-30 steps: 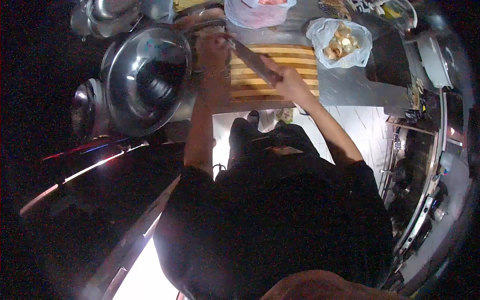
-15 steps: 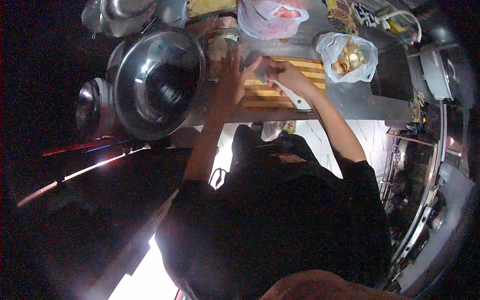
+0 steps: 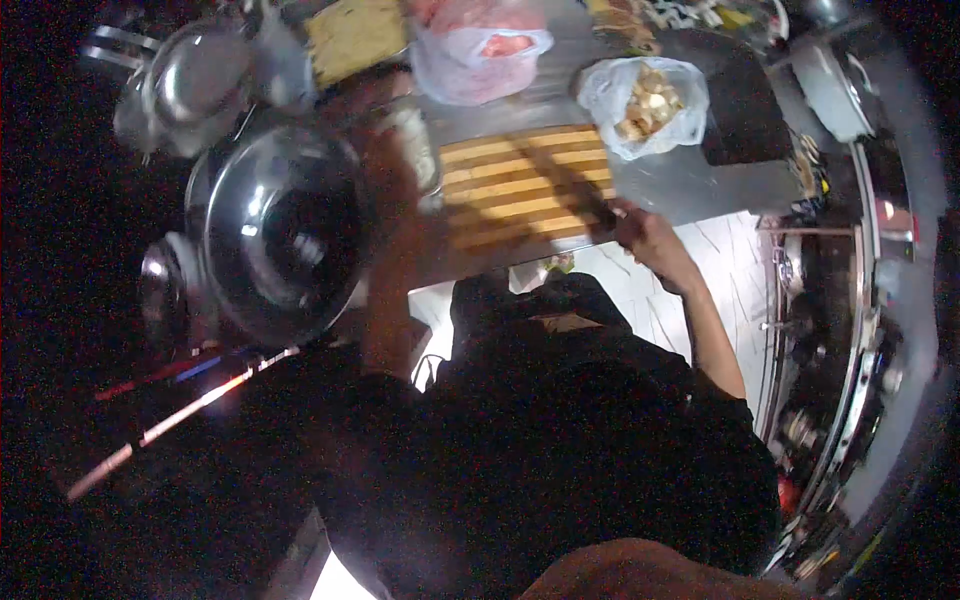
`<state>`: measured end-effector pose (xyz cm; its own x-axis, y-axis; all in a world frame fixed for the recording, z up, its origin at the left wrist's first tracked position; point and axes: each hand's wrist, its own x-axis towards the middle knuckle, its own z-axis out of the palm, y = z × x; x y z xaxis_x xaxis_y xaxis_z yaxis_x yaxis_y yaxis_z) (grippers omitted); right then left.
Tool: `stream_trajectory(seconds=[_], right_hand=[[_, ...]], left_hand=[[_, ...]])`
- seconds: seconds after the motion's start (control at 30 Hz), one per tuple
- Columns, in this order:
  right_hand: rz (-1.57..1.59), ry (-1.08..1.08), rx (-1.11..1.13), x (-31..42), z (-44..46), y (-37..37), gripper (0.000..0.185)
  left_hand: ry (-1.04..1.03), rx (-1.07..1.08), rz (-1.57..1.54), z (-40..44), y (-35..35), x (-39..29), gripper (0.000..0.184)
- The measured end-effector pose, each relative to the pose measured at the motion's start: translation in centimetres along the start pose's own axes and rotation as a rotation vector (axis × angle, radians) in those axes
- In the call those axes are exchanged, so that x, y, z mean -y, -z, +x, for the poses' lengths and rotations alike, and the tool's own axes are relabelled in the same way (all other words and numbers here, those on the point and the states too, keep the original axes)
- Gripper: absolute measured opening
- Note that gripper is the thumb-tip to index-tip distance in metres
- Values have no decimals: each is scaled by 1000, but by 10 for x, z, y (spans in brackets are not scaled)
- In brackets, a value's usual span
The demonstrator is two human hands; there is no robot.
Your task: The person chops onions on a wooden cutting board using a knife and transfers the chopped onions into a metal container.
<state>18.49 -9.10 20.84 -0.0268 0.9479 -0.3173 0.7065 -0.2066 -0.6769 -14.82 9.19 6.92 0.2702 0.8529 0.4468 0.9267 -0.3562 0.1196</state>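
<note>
My right hand (image 3: 648, 243) is closed round the handle of a knife (image 3: 570, 180) at the near right corner of a striped wooden cutting board (image 3: 525, 185). The knife's dark, blurred blade slants up and left above the board. My left hand (image 3: 388, 165) is dim and smeared by motion, beside a small container (image 3: 420, 150) with pale contents at the board's left. Its fingers cannot be made out.
A large shiny bowl (image 3: 225, 235) stands left of my left arm. Beyond the board sit a pinkish plastic bag (image 3: 475, 65) and a yellowish block or packet (image 3: 355, 40). A white bag (image 3: 600, 90) with brownish peel-like pieces stands at the right.
My hands, close together over the board before, are now apart. The right hand has moved right and nearer with the knife; the left is farther left, by the container. The view has shifted.
</note>
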Motion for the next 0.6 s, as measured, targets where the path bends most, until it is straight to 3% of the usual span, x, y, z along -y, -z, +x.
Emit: stream_trajectory(seconds=[0.2, 0.3, 0.37, 0.47, 0.6], right_hand=[[18, -149, 49, -48, -27, 17, 51], [370, -257, 16, -79, -40, 30, 50], [474, -326, -85, -94, -51, 50, 46], [634, -378, -266, -139, -64, 86, 28], [693, -385, -383, -212, -90, 153, 18]], left_hand=[[140, -76, -208, 10, -24, 5, 32], [312, -229, -559, 25, -24, -13, 28], [445, -298, -949, 41, -29, -41, 26], [488, -278, -1333, 67, -37, -116, 23], [127, -240, -989, 98, 14, -310, 19]])
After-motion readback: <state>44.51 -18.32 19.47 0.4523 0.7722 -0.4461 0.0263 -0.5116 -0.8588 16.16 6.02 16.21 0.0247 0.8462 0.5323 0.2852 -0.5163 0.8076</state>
